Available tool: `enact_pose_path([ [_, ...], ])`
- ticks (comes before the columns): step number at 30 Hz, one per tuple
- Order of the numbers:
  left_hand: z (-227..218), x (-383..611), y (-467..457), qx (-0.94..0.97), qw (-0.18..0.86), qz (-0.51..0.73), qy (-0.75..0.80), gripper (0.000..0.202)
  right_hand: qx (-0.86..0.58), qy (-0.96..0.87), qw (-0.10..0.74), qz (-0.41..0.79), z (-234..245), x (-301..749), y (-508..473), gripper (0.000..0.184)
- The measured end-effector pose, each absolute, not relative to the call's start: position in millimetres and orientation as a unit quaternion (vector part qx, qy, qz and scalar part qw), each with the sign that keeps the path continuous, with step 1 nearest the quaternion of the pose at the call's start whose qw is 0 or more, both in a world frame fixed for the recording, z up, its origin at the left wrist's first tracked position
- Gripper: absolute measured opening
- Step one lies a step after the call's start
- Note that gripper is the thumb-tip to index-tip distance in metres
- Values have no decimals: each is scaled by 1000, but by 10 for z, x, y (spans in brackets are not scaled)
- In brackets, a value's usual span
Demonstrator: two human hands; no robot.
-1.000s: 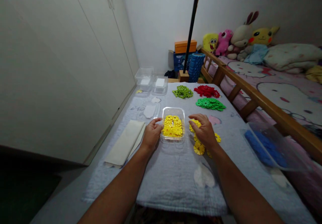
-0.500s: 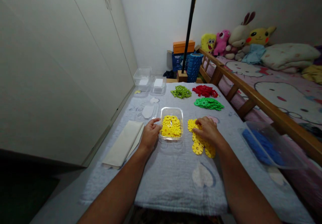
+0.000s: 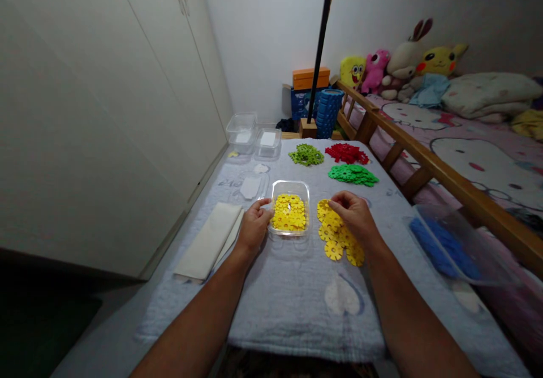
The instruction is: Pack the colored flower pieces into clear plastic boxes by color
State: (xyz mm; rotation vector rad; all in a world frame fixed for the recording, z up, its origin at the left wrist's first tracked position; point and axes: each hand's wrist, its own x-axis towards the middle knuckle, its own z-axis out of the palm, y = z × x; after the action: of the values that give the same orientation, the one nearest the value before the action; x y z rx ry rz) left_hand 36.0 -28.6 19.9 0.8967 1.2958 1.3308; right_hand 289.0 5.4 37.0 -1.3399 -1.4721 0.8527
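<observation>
My left hand (image 3: 254, 224) grips the left rim of a clear plastic container (image 3: 291, 185), thumb and fingers at its edge. Inside it lie many yellow notched plastic discs (image 3: 289, 213), the flat interlocking kind with a hole in the middle. On the right, my right hand (image 3: 354, 215) pinches a yellow disc (image 3: 323, 209) between thumb and fingertips, just above a loose group of the same yellow discs (image 3: 333, 249) on the cloth. The hand partly hides that group.
Behind are piles of lime green (image 3: 306, 155), red (image 3: 347, 153) and green pieces (image 3: 353, 175). Clear containers (image 3: 241, 123) stand at the back left, a clear lid (image 3: 251, 187) nearer. A folded cream cloth (image 3: 210, 239) lies left; a container of blue pieces (image 3: 441, 248) sits right, by the wooden bed rail (image 3: 424, 168).
My right hand has risen slightly from the yellow discs, its fingers now drawn together on one. The left hand and the container have stayed in place.
</observation>
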Motion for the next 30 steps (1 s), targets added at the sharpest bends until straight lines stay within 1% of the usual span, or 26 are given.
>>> enact_pose_path([
  [2, 204, 362, -291, 374, 511, 554, 540, 50, -525, -591, 493, 363, 378, 2813, 19, 23],
  [5, 215, 367, -301, 372, 512, 554, 541, 50, -493, -613, 495, 368, 381, 2691, -45, 21],
  [7, 228, 373, -307, 367, 512, 556, 542, 51, -485, -640, 490, 340, 385, 2616, -92, 17],
  [12, 273, 393, -310, 360, 517, 563, 536, 52, -488, -692, 483, 223, 385, 2435, -179, 11],
  [15, 283, 393, -309, 357, 518, 563, 536, 52, -484, -706, 471, 213, 373, 2364, -192, 8],
  [18, 264, 382, -306, 360, 518, 558, 539, 52, -485, -704, 471, 219, 369, 2405, -160, 11],
  [21, 230, 369, -301, 364, 514, 558, 540, 51, -518, -679, 478, 207, 353, 2590, -62, 15],
  [24, 216, 364, -298, 371, 510, 557, 540, 50, -558, -682, 435, 184, 296, 2852, 73, 15],
  [28, 231, 362, -300, 370, 512, 553, 543, 53, -584, -731, 326, 133, 188, 3119, 176, 9],
  [30, 232, 359, -301, 370, 513, 552, 543, 53, -596, -747, 275, 106, 148, 3179, 174, 9],
])
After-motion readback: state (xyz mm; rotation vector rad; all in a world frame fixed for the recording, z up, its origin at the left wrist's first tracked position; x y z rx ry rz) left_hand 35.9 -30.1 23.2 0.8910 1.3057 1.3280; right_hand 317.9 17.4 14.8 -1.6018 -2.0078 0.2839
